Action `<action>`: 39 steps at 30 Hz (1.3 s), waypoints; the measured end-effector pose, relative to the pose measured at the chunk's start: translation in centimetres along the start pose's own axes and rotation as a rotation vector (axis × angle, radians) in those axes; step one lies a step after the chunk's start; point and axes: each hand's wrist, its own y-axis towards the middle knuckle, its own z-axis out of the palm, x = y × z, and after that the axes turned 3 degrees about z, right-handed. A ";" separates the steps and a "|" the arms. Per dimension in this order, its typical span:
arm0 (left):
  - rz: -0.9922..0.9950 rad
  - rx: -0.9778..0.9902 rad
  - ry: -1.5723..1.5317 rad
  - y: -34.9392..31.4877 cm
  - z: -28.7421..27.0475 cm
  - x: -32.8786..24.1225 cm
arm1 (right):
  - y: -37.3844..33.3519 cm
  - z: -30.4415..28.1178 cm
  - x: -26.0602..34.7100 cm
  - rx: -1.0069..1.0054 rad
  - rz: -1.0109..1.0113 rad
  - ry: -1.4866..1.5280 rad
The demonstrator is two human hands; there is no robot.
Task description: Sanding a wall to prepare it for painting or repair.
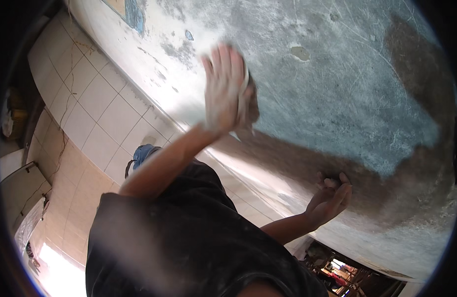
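My left hand (226,91) is laid against a worn wall (327,84) of patchy grey-blue and white, its fingers stretched and close together. It is smeared by motion and looks dusted with white. Along its right side shows the edge of a thin, pale sheet pressed between palm and wall; its kind cannot be made out. Lower right, my right hand (330,200) is close to the wall, fingers loosely bent and apart, with nothing visible in them. Whether its fingertips touch the wall is unclear.
Pale floor tiles (102,106) run along the wall's foot, with a thin cord (65,126) across them. A blue item (144,154) shows beside my dark shirt (189,232). Mixed clutter (337,270) lies at the lower right. Shadows fall across the wall.
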 end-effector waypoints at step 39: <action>-0.095 0.059 -0.004 -1.7 1.1 -3.4 | 0.7 -1.5 -0.7 0.286 -0.155 0.068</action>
